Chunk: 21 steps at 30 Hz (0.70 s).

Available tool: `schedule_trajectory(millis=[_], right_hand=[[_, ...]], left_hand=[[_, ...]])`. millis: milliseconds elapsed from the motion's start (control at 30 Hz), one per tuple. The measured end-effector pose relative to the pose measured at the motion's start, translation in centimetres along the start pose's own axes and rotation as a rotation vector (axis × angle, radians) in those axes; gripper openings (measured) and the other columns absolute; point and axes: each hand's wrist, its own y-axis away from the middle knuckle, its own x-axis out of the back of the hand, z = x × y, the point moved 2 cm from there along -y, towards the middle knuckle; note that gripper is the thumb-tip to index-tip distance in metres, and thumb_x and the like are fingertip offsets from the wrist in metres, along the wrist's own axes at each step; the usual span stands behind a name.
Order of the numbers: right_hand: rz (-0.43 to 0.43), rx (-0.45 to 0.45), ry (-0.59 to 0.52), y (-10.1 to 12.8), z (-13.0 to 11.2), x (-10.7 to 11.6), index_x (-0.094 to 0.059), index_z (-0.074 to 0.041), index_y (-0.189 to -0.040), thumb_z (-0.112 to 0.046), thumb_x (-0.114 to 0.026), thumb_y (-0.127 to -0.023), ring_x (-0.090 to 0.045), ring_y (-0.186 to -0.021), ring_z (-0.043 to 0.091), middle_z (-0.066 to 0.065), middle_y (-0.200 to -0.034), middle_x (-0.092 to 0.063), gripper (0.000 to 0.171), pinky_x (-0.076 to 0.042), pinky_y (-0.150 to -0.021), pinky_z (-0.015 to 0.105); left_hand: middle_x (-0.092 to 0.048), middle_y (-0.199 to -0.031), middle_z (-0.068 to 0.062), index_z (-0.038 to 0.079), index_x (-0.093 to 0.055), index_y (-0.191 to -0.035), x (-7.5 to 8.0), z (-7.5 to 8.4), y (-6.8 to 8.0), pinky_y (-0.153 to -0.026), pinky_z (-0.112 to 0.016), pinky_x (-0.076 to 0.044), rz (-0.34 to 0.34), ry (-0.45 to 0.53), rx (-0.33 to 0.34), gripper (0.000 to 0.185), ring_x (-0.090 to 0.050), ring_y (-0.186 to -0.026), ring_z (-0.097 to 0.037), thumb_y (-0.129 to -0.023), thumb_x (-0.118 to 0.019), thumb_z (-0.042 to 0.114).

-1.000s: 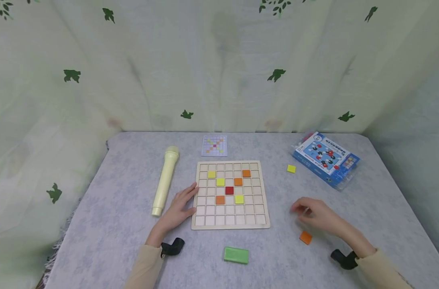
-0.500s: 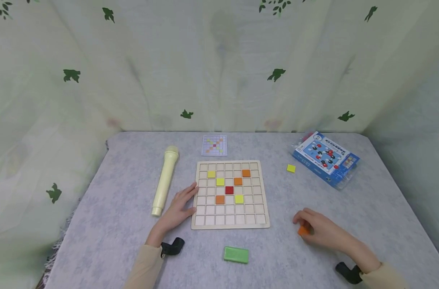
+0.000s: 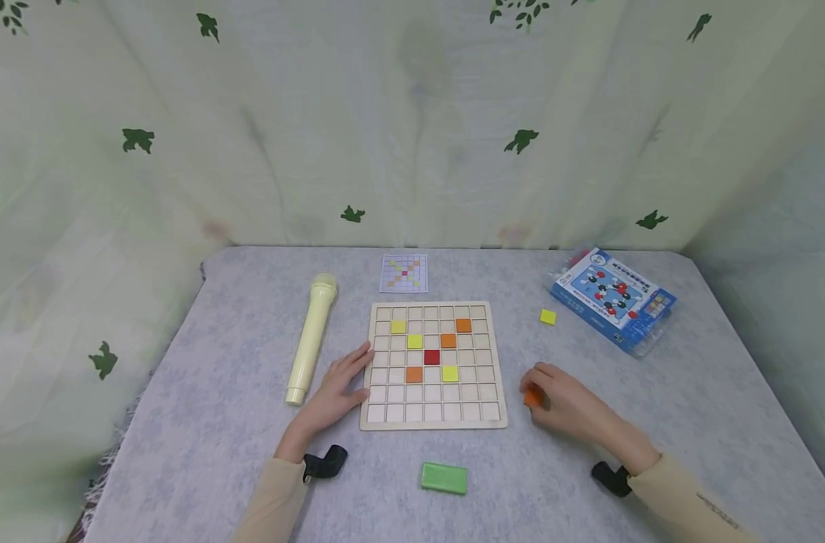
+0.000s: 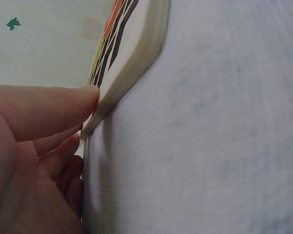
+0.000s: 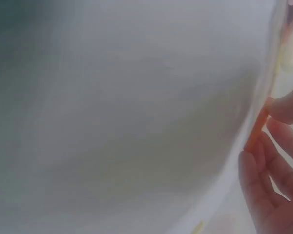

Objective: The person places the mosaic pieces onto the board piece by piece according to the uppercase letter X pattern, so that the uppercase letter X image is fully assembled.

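Note:
A wooden grid board (image 3: pixel 431 366) lies mid-table with yellow, orange and red tiles set in a partial X. My left hand (image 3: pixel 338 388) rests flat on the cloth, fingers straight, touching the board's left edge (image 4: pixel 122 73). My right hand (image 3: pixel 555 400) pinches an orange tile (image 3: pixel 532 397) between thumb and fingers, just right of the board's lower right corner; the tile (image 5: pixel 256 130) shows edge-on in the right wrist view. A loose yellow tile (image 3: pixel 547 317) lies to the board's right. A pattern card (image 3: pixel 403 273) sits behind the board.
A cream cylinder (image 3: pixel 310 339) lies left of the board. A green block (image 3: pixel 443 479) sits near the front edge. A blue boxed kit (image 3: pixel 612 298) rests at the back right. Leaf-print curtains enclose the grey-clothed table (image 3: pixel 216 362).
My right hand came down on the orange tile lying at the right front, picked it up and carried it left toward the board. The left hand stayed still.

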Motion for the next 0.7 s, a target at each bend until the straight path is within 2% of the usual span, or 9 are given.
schedule_trajectory(millis=[167, 400, 600, 700], right_hand=[[-0.012, 0.072, -0.083, -3.0, -2.4, -0.2, -0.058, -0.014, -0.094, -0.009, -0.067, -0.072, -0.047, -0.079, 0.009, -0.007, -0.089, -0.050, 0.024, -0.044, -0.069, 0.026], [-0.061, 0.239, -0.122, -8.3, -7.0, -2.9, -0.059, -0.013, -0.095, -0.010, -0.062, -0.078, -0.045, -0.082, 0.007, -0.008, -0.091, -0.051, 0.018, -0.041, -0.072, 0.021], [-0.120, 0.348, -0.088, -11.4, -11.0, -5.0, -0.060, -0.012, -0.095, -0.008, -0.059, -0.079, -0.046, -0.081, 0.008, -0.007, -0.088, -0.052, 0.016, -0.040, -0.075, 0.017], [-0.141, 0.349, -0.033, -12.2, -12.4, -5.6, -0.060, -0.012, -0.096, -0.009, -0.061, -0.080, -0.046, -0.081, 0.008, -0.007, -0.088, -0.053, 0.016, -0.040, -0.074, 0.016]], left_hand=[[-0.020, -0.147, -0.010, 0.000, -0.033, -0.138, 0.0, 0.0, 0.0, -0.099, -0.049, -0.015, -0.015, 0.013, 0.027, 0.061, -0.015, -0.131, -0.031, -0.082, -0.059, -0.001], [-0.021, -0.147, -0.011, 0.000, -0.034, -0.137, 0.0, -0.1, 0.0, -0.100, -0.050, -0.015, -0.009, 0.005, 0.021, 0.062, -0.015, -0.131, -0.031, -0.081, -0.059, -0.002], [-0.022, -0.147, -0.010, 0.001, -0.034, -0.137, 0.1, -0.2, 0.0, -0.099, -0.051, -0.015, -0.010, 0.002, 0.012, 0.062, -0.017, -0.130, -0.031, -0.081, -0.059, -0.001], [-0.021, -0.147, -0.009, 0.002, -0.034, -0.138, 0.1, -0.1, 0.0, -0.100, -0.050, -0.015, -0.017, 0.008, 0.018, 0.061, -0.016, -0.131, -0.030, -0.082, -0.059, 0.001]])
